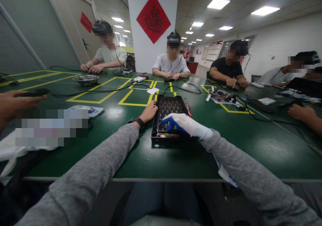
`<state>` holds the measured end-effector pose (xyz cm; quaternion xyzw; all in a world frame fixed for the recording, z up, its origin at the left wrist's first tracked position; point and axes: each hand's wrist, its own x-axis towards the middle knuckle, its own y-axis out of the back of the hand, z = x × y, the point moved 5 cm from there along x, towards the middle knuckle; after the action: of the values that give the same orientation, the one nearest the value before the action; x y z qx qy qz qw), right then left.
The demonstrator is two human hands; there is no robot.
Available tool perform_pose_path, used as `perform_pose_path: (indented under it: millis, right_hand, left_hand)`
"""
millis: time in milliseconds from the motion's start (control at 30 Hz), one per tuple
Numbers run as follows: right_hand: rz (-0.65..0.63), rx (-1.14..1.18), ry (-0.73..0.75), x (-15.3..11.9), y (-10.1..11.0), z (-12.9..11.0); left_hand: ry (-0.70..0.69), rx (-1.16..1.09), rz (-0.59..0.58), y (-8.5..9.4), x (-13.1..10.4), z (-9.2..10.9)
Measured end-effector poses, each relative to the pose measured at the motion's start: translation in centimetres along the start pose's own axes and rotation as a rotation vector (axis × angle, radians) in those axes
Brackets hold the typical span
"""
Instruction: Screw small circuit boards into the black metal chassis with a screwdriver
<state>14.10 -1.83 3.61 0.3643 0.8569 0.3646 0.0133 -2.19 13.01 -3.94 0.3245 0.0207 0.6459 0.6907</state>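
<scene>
A black rectangular case lies in front of me, its inside filled with rows of small dark shapes and a pale strip at the near end. My left hand, bare with a dark watch on the wrist, grips the case's far left side. Over the near half of the case is my right hand in a white glove with blue fingers. Its fingers are bent down to the inside of the case and pressed together. Whatever they hold, if anything, is hidden. A red and black item sits beside the case's right wall, partly covered.
Yellow tape marks the green table. A metal bowl stands at the far left, a flat packet nearer. Cables cross the table. Several people sit around it; other people's hands reach in at both sides.
</scene>
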Motion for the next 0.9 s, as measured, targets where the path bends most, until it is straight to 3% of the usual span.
perform_pose_path:
  millis: [167,333,500,600,700,900]
  right_hand:
    - [0.138,-0.038,0.037,0.1,0.4,0.3]
    - [0.351,-0.161,-0.192,0.8,2.0,2.5]
    - [0.430,-0.255,-0.224,2.5,4.6,2.7]
    - [0.472,-0.307,-0.285,3.4,4.8,3.8]
    - [0.459,-0.384,-0.343,4.1,4.2,5.7]
    - [0.207,-0.329,-0.369,5.7,3.1,7.9]
  left_hand:
    - [0.022,-0.015,-0.024,0.0,-0.3,0.3]
    - [-0.014,-0.004,0.016,0.0,-0.2,0.3]
    - [0.014,0.009,0.053,0.1,-0.4,0.4]
    - [0.028,0.034,0.046,0.1,-0.5,0.4]
    - [0.012,0.057,0.046,0.2,-0.4,0.3]
    - [-0.056,0.141,0.063,0.4,-0.3,0.5]
